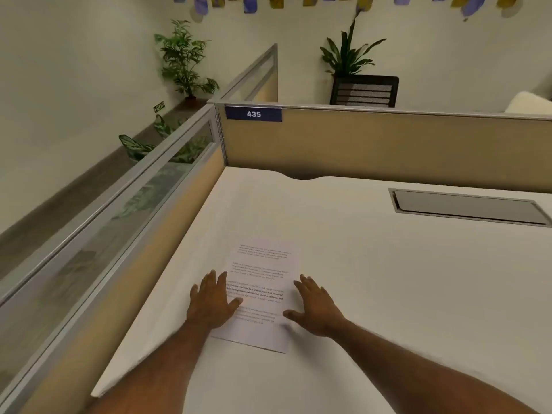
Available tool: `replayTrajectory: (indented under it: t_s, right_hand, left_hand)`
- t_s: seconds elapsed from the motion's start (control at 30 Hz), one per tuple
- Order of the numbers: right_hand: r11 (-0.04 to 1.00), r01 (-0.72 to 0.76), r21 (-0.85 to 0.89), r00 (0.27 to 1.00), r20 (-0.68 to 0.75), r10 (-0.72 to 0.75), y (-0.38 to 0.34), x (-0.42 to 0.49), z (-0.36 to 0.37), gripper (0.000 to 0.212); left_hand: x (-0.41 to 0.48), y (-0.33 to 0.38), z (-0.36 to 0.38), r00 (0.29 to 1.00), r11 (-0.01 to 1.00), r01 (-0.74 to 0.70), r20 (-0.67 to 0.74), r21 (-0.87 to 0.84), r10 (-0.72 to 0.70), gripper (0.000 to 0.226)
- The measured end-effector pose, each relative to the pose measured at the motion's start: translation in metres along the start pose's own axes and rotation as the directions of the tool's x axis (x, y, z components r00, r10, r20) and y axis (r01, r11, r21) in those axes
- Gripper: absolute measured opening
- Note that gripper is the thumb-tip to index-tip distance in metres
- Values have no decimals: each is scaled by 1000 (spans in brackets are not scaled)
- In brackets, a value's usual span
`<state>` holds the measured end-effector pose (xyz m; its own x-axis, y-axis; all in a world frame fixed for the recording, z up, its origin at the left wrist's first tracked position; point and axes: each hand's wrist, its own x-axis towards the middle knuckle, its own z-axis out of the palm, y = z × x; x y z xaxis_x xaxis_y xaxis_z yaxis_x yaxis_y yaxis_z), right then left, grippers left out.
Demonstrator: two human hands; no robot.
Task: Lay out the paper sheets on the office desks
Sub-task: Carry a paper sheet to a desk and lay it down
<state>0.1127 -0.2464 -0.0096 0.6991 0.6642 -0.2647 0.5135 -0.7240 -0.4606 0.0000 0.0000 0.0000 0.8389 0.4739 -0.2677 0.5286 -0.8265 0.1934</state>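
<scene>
The white desk (373, 264) lay mostly bare, so room stood open to the right of the right hand (316, 309) and ahead of both hands toward the back. A single paper sheet (263, 291) lay flat between the hands, with the left hand (212, 303) spread over its left edge. On the left, a tan partition with a glass strip (134, 222) walled off the desk edge. At the back, the rear partition (388, 147) closed that side. A recessed grey cable tray (469, 207), perhaps lidded, broke the surface far right. A shallow notch (301, 176) cut the desk's back edge.
</scene>
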Motion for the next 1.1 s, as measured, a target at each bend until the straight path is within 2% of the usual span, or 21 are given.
replayTrajectory:
  t_s: [0.1, 0.2, 0.4, 0.57, 0.7, 0.97, 1.1]
  right_hand:
    - [1000, -28, -13, 1000, 10, 28, -8, 4, 7, 96]
    - [997, -61, -44, 998, 21, 62, -11, 4, 12, 101]
    - [994, -63, -92, 997, 36, 66, -12, 5, 20, 103]
    - [991, -74, -115, 996, 37, 78, -13, 5, 22, 104]
    - [991, -79, -110, 995, 46, 84, -13, 6, 22, 104]
    - [990, -83, -114, 995, 44, 89, -14, 7, 22, 104]
    - [990, -82, -111, 995, 49, 88, -14, 6, 20, 104]
  left_hand:
    - [4, -6, 0, 999, 998, 45, 22, -39, -45, 88]
    - [5, -5, 2, 999, 997, 33, 36, -66, -30, 87]
    - [10, -2, 2, 1000, 988, 16, -18, -155, -19, 81]
    - [14, 5, -5, 987, 942, 62, -122, -331, -108, 67]
    - [16, 8, -12, 954, 904, 27, -260, -426, -151, 48]
    - [13, 2, -15, 919, 936, -21, -376, -351, -120, 16]
    - [10, 2, -12, 894, 939, -70, -438, -336, -90, 15]
